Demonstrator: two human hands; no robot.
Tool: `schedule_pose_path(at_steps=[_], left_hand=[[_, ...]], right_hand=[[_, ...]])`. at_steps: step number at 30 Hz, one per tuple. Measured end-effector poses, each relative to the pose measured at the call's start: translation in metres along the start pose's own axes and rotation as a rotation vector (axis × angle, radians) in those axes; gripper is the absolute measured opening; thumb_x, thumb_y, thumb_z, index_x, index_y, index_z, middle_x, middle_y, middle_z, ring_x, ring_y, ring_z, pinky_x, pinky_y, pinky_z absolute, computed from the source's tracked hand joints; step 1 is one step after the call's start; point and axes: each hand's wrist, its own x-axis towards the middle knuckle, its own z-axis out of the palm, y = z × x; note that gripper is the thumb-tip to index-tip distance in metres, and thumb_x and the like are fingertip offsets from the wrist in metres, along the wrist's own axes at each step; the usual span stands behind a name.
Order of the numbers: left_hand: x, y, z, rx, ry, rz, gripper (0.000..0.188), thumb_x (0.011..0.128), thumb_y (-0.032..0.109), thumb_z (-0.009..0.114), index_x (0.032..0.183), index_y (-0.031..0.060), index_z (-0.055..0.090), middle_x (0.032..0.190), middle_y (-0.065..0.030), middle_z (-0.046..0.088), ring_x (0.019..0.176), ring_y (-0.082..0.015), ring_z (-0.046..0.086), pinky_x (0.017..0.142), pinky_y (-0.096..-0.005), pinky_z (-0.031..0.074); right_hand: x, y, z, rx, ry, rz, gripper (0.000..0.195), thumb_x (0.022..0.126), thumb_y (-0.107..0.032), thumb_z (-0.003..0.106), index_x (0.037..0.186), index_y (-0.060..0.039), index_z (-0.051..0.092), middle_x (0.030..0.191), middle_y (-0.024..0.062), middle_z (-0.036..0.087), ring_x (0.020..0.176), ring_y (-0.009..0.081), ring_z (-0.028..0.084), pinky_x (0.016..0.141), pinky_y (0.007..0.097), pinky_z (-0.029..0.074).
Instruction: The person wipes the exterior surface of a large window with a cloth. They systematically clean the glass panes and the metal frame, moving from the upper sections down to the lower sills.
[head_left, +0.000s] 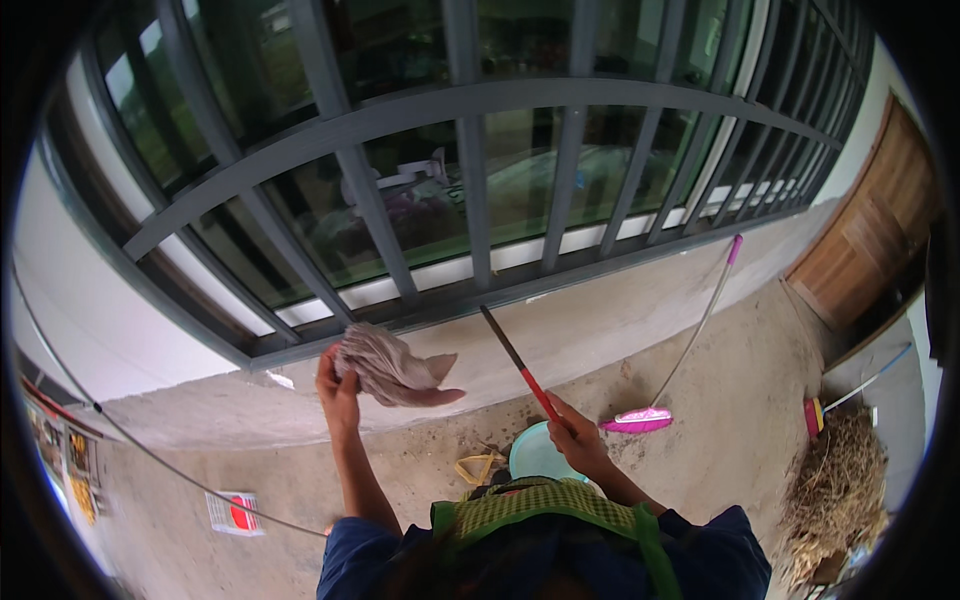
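My left hand (337, 386) grips a crumpled greyish-pink cloth (386, 367) at the lower left edge of a barred window. Folds of the cloth hang to the right, in front of the wall below the frame. In my right hand (581, 442) is a slim tool with a red handle and a long dark end (525, 367); its exact kind is unclear. Its tip points up at the lower rail (450, 310) of the grey metal window grille (469, 187); whether it touches cannot be told. Under my right hand stands a light turquoise basin (536, 454), partly hidden by my apron.
A pink broom (637, 420) leans against the wall to the right. Further right are a wooden door (862, 225), another broom (814, 416) and a heap of dry twigs (832, 480). A dark cable (165, 465) and a red-and-white container (236, 514) are at left.
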Motion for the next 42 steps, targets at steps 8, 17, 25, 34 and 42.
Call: schedule_pose_path(at_steps=[8, 17, 25, 34, 42], left_hand=[[0.002, 0.018, 0.152, 0.122, -0.295, -0.005, 0.03, 0.083, 0.003, 0.064, 0.112, 0.0013, 0.061, 0.097, -0.0068, 0.065, 0.088, -0.012, 0.059, 0.079, -0.0256, 0.047], [0.016, 0.015, 0.218, -0.514, -0.303, -0.35, 0.029, 0.091, 0.002, 0.054, 0.12, 0.0037, 0.061, 0.109, -0.0064, 0.063, 0.098, -0.0141, 0.058, 0.087, -0.0257, 0.045], [-0.029, 0.021, 0.327, -0.095, -0.134, 0.207, 0.044, 0.093, 0.0, 0.051, 0.137, 0.0014, 0.045, 0.133, -0.0103, 0.052, 0.117, -0.0197, 0.052, 0.102, -0.0319, 0.039], [0.005, -0.029, 0.442, 1.013, 0.137, 0.44, 0.094, 0.066, -0.003, 0.062, 0.147, -0.0041, 0.014, 0.133, -0.0303, 0.044, 0.119, -0.0453, 0.046, 0.1, -0.0445, 0.037], [0.007, -0.042, 0.44, 0.865, 0.177, 0.368, 0.08, 0.067, -0.003, 0.061, 0.142, 0.0002, 0.033, 0.12, -0.0267, 0.057, 0.108, -0.0428, 0.056, 0.092, -0.0415, 0.045]], right_hand=[[-0.011, -0.016, -0.025, 0.182, 0.313, -0.091, 0.048, 0.099, -0.016, 0.049, 0.142, -0.0005, 0.036, 0.067, -0.0058, 0.039, 0.054, 0.0023, 0.036, 0.047, 0.0195, 0.031], [-0.016, -0.018, -0.069, 0.314, 0.45, -0.098, 0.047, 0.098, -0.016, 0.052, 0.142, -0.0037, 0.038, 0.067, -0.0071, 0.036, 0.054, 0.0014, 0.034, 0.046, 0.0177, 0.028], [-0.006, -0.008, -0.168, 0.406, 0.429, -0.056, 0.047, 0.097, -0.01, 0.05, 0.142, -0.0049, 0.037, 0.063, -0.0064, 0.038, 0.048, 0.0021, 0.033, 0.043, 0.0198, 0.028], [-0.03, 0.005, -0.333, 0.218, 0.198, 0.049, 0.05, 0.091, 0.001, 0.048, 0.14, 0.0002, 0.038, 0.064, -0.0046, 0.039, 0.05, 0.0026, 0.034, 0.045, 0.0198, 0.03], [-0.037, 0.039, -0.419, -0.008, 0.144, -0.133, 0.049, 0.09, 0.0, 0.052, 0.138, 0.0016, 0.042, 0.065, -0.0046, 0.042, 0.051, 0.0026, 0.037, 0.046, 0.0195, 0.031]])
